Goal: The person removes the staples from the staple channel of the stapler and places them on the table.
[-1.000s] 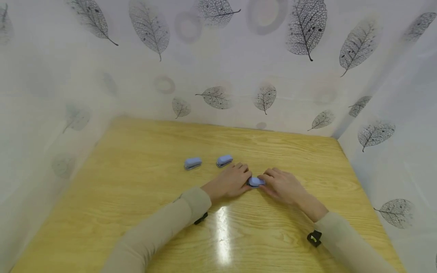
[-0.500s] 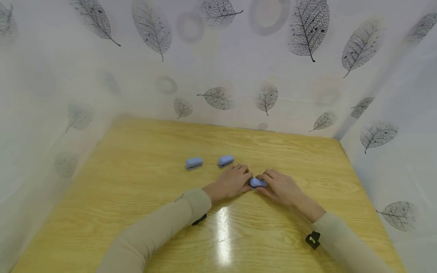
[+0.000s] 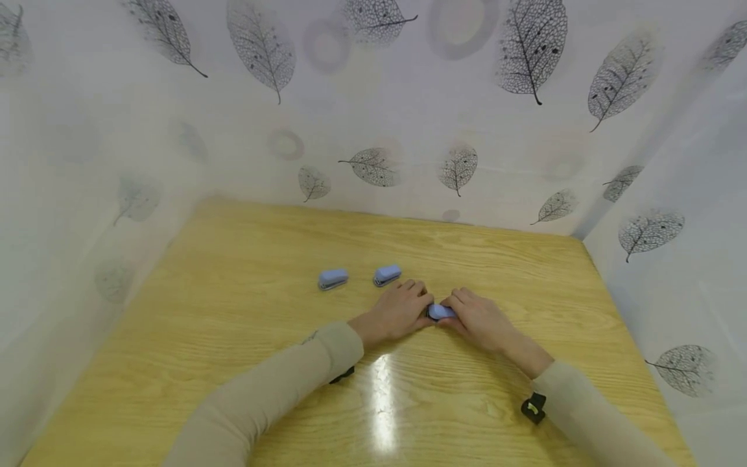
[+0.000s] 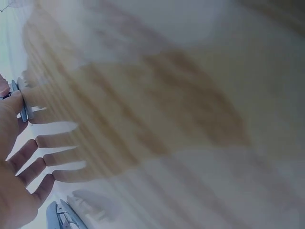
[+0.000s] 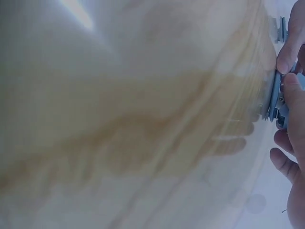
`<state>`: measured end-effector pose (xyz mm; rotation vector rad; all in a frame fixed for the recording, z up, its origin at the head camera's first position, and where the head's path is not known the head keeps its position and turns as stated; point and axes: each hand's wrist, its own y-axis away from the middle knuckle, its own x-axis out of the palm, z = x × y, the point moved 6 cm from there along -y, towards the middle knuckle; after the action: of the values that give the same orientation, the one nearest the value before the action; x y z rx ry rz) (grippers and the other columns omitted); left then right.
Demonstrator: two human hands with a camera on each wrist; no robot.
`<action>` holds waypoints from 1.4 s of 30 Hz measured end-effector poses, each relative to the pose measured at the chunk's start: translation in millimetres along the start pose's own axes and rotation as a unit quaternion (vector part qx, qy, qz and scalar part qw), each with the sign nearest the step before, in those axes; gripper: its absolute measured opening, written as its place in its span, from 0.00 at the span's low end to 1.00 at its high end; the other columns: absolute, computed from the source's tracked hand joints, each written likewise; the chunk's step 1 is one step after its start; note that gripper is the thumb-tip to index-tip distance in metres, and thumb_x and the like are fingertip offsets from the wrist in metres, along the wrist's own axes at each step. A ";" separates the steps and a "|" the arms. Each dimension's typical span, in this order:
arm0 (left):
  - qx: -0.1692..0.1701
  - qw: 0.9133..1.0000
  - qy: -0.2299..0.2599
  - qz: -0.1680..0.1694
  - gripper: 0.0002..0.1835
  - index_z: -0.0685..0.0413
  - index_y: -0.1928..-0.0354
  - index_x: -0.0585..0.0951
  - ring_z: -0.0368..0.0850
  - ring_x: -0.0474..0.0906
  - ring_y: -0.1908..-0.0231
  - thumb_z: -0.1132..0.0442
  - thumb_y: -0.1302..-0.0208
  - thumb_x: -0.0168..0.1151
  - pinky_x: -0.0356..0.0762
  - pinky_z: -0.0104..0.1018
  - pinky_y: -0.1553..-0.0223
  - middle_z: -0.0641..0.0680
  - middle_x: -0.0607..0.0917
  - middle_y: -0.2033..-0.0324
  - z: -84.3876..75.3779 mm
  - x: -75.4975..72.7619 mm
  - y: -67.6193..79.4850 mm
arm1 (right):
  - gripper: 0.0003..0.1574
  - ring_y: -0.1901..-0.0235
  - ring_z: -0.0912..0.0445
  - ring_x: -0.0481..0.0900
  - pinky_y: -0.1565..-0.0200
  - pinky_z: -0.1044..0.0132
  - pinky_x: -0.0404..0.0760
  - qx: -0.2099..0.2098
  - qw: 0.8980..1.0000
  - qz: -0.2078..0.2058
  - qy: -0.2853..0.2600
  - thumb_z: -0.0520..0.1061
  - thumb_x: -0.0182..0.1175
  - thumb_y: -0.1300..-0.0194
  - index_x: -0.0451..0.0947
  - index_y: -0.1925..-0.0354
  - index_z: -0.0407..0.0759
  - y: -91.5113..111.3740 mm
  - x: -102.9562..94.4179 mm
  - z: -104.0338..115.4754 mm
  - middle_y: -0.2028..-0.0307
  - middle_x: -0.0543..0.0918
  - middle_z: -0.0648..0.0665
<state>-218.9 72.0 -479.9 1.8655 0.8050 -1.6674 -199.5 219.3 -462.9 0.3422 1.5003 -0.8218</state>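
Note:
A small blue stapler (image 3: 440,312) lies low over the table between my two hands in the head view. My left hand (image 3: 403,309) pinches its left end between thumb and fingers. On the other end, my right hand (image 3: 483,320) grips it with thumb and index finger. The right wrist view shows the held stapler (image 5: 275,98) from the side, both thumbs at it. In the left wrist view its dark edge (image 4: 22,102) stands at the fingertips, while the other left fingers spread near the table. A second blue stapler (image 3: 387,275) sits just beyond my left hand.
Further left stands a third blue stapler (image 3: 332,279). The wooden table (image 3: 245,292) is glossy, with a bright reflection near the front. White leaf-patterned sheeting (image 3: 397,97) rises at the back and both sides.
Both hands stay on the same stapler. My right fingertips have edged slightly left along it, toward my left hand. The other two staplers stay put; the head view shifts a little.

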 end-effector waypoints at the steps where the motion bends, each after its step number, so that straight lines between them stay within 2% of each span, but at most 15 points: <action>1: 0.000 1.000 0.000 -0.001 0.25 0.41 0.37 0.80 0.44 0.78 0.40 0.35 0.23 0.53 0.79 0.41 0.40 0.47 0.80 0.40 -0.3 -0.2 0.0 | 0.18 0.65 0.59 0.74 0.67 0.65 0.78 -0.002 1.000 -0.003 -0.002 0.49 0.74 0.35 0.80 0.53 0.44 0.5 0.1 -0.1 0.63 0.80 0.49; 11: -0.004 1.000 -0.003 -0.001 0.23 0.41 0.39 0.80 0.44 0.77 0.41 0.37 0.23 0.56 0.78 0.40 0.41 0.47 0.80 0.40 -3.1 0.4 -2.0 | 0.17 0.66 0.60 0.72 0.67 0.68 0.77 -0.014 1.000 -0.016 -0.014 0.46 0.74 0.35 0.79 0.54 0.42 4.6 2.2 -1.9 0.64 0.79 0.49; 20: -0.004 1.000 -0.004 -0.004 0.24 0.40 0.38 0.80 0.44 0.77 0.41 0.36 0.24 0.57 0.78 0.41 0.41 0.47 0.80 0.39 -2.8 1.0 -1.8 | 0.17 0.64 0.62 0.70 0.64 0.68 0.77 -0.021 0.999 -0.012 -0.045 0.44 0.73 0.35 0.78 0.53 0.41 5.5 4.4 -2.7 0.63 0.77 0.49; 26: -0.004 1.000 -0.015 0.002 0.25 0.40 0.36 0.79 0.44 0.77 0.40 0.36 0.23 0.55 0.78 0.41 0.41 0.47 0.80 0.38 -0.9 2.1 -2.7 | 0.18 0.65 0.61 0.74 0.65 0.66 0.78 -0.023 0.999 -0.008 -0.036 0.47 0.77 0.38 0.81 0.55 0.42 -0.1 -1.5 -2.0 0.63 0.81 0.50; 33: -0.003 1.000 -0.015 0.002 0.25 0.40 0.36 0.79 0.44 0.77 0.39 0.36 0.23 0.54 0.78 0.41 0.41 0.48 0.80 0.38 -1.2 0.6 -2.6 | 0.22 0.64 0.59 0.77 0.63 0.63 0.81 -0.028 1.000 0.010 0.002 0.52 0.76 0.36 0.83 0.52 0.41 -5.1 -1.7 3.2 0.63 0.82 0.49; 39: -0.001 1.000 -0.011 -0.001 0.24 0.40 0.36 0.79 0.45 0.77 0.39 0.36 0.22 0.54 0.78 0.42 0.40 0.48 0.79 0.37 -1.6 1.3 -2.1 | 0.18 0.66 0.60 0.77 0.64 0.64 0.81 -0.036 0.999 0.013 -0.008 0.47 0.74 0.34 0.82 0.52 0.41 -3.4 -0.7 5.7 0.63 0.81 0.49; 42: -0.003 1.000 -0.012 -0.003 0.23 0.39 0.39 0.80 0.44 0.77 0.40 0.35 0.23 0.55 0.78 0.41 0.41 0.47 0.80 0.38 -0.7 2.4 -2.3 | 0.17 0.66 0.61 0.78 0.64 0.65 0.82 -0.014 0.999 0.007 -0.036 0.44 0.73 0.34 0.80 0.51 0.40 -1.0 -2.6 3.0 0.62 0.82 0.49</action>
<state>-219.8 74.3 -482.1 1.8362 0.8048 -1.6858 -197.6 217.3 -459.9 0.2995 1.4394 -0.7936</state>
